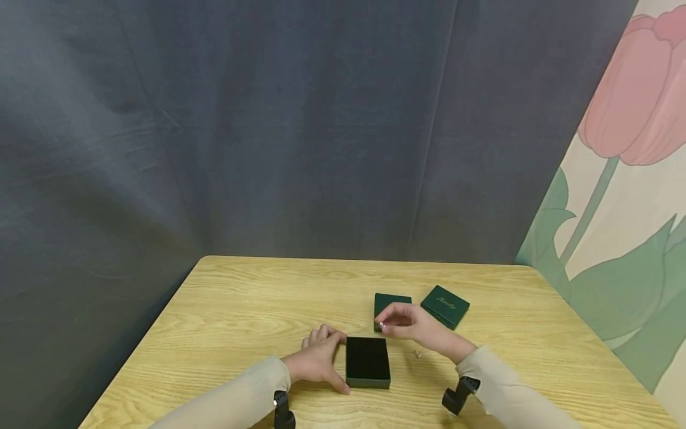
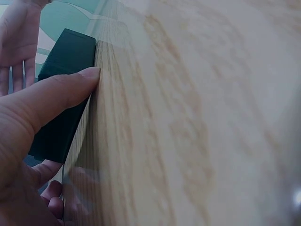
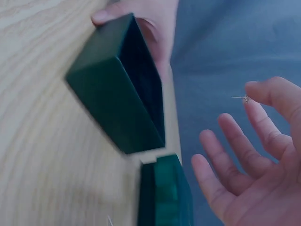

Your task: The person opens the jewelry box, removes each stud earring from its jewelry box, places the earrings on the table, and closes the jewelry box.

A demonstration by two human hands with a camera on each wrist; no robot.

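Observation:
My left hand (image 1: 320, 356) holds an uncovered dark green jewelry box (image 1: 368, 382) from its left side, thumb at the near corner and fingers at the far one. The same box (image 2: 59, 134) shows beside the thumb in the left wrist view, standing on the table, its inside black. Just past its far right corner, my right hand (image 1: 408, 325) pinches a tiny shiny earring (image 3: 246, 98) between thumb and index finger. A thin pin sticks out from the earring, and the other fingers are spread. Another small earring (image 1: 417, 354) lies on the table right of the box.
A second green box (image 1: 393, 300) stands behind my right hand, partly hidden by it. To its right lies a green lid (image 1: 445, 306) with gold lettering, turned at an angle. The wood-grain table (image 1: 257, 298) ends at a dark curtain (image 1: 321, 149).

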